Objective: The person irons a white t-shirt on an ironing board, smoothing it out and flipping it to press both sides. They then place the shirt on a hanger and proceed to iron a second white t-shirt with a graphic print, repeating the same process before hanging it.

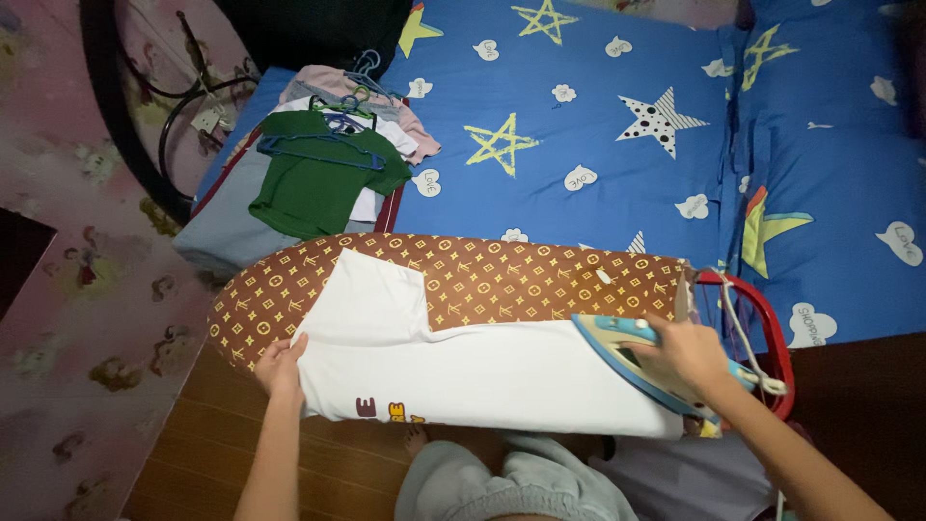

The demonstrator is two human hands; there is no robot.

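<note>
Under left fingers (289, 349): white shirt (463, 371)

1. Left hand (280, 365) sits at the near left, fingers curled loosely and pinched shut on whatever's under it, knuckles facing up.
2. Left forearm is bare and runs pretty much straight up from the near edge, wrist only slightly bent.
3. Right hand (687, 355) is out on the right, fist wrapped tight in a full grip, back of the hand up.
4. Right forearm comes in diagonally from the near right corner, wrist about straight.
</note>
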